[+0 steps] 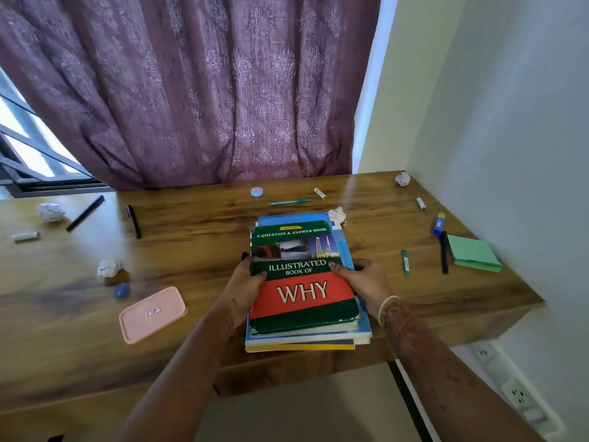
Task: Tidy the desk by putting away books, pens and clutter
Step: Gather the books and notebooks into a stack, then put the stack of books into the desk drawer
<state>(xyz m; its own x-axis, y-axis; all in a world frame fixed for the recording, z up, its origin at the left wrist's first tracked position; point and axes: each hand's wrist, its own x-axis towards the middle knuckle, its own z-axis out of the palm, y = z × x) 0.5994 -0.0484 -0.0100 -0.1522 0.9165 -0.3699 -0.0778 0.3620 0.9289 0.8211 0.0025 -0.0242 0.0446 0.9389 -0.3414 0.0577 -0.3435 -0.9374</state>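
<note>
A stack of books lies near the front edge of the wooden desk. Its top book is green and red, titled "Illustrated Book of Why". My left hand grips the stack's left side and my right hand grips its right side, thumbs on the cover. Two black pens lie at the left. A teal pen lies behind the stack. Another black pen and a small teal pen lie at the right.
Crumpled paper balls are scattered about. A pink lid, a blue eraser, a green sticky pad, a glue stick, a round blue tin and small tubes lie around. A curtain hangs behind; a wall stands to the right.
</note>
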